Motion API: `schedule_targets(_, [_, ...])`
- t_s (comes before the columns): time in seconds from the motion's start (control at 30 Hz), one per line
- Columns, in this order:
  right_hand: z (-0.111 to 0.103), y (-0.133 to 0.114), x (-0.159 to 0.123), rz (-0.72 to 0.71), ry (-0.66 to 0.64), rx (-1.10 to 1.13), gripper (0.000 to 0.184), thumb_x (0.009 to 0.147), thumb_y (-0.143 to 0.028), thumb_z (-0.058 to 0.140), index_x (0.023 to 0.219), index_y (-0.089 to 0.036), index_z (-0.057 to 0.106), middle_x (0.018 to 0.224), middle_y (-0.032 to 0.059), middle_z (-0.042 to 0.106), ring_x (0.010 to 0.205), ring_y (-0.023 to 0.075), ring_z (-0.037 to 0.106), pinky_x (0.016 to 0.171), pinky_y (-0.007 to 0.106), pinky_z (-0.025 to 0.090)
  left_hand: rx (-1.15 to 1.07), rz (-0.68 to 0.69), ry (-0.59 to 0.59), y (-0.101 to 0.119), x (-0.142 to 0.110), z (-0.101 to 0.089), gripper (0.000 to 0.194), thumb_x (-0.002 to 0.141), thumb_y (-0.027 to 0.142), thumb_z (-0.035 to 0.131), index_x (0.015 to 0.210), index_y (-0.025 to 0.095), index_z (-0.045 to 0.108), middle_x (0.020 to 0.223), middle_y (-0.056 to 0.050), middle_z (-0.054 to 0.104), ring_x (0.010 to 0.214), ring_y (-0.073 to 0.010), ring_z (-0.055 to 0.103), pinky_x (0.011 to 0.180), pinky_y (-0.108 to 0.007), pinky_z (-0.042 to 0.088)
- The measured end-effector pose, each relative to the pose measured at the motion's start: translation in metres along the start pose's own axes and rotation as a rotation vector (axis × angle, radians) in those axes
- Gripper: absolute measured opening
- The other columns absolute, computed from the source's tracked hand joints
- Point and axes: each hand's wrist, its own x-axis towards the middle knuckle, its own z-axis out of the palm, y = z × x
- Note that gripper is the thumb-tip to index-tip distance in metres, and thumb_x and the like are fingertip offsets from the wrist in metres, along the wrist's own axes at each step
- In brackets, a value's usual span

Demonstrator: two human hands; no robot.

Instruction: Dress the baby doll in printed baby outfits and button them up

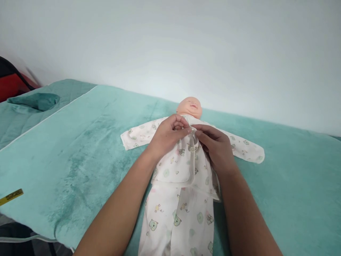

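Observation:
A baby doll [190, 106] lies on its back, its head towards the wall. It wears a white baby jacket [173, 167] printed with small animals, the sleeves spread out to both sides. Below that are matching baby trousers [160, 220]. At the upper chest my left hand [173, 131] pinches the jacket's front edge, thumb against bent fingers. Close beside it my right hand [217, 145] grips the other side of the same front opening between thumb and fingers. The exact fastening between the fingertips is too small to make out.
A teal plush blanket [293, 185] covers the surface under the doll. A white wall [170, 46] rises behind. At the left are a folded teal cloth [34, 101], a red and black item [12, 83] and a yellow strip [12, 197].

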Motion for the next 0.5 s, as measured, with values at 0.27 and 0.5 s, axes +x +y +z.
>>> schedule_targets(0.27, [-0.0002,0.0015,-0.0004,-0.012,-0.018,0.008,0.031,0.071,-0.042,0.077,0.098,-0.026,0.076,0.086,0.0016,0.070,0.079,0.0174,0.063,0.071,0.031,0.050,0.015,-0.003,0.001,-0.0004,0.0000,0.0007,0.014,0.079,0.028,0.069,0.084,0.019,0.060,0.075,0.001,0.055,0.067,-0.0095,0.050,0.061,-0.023,0.038])
schedule_targets(0.5, [0.0014,0.0001,-0.0015,-0.044,0.002,-0.003,0.026,0.073,-0.036,0.075,0.098,-0.026,0.076,0.082,0.0011,0.070,0.079,0.0177,0.063,0.070,0.031,0.050,-0.036,-0.032,-0.020,0.0014,-0.0012,-0.0001,0.013,0.080,0.027,0.066,0.087,0.019,0.060,0.078,0.000,0.063,0.071,-0.0117,0.057,0.065,-0.024,0.042])
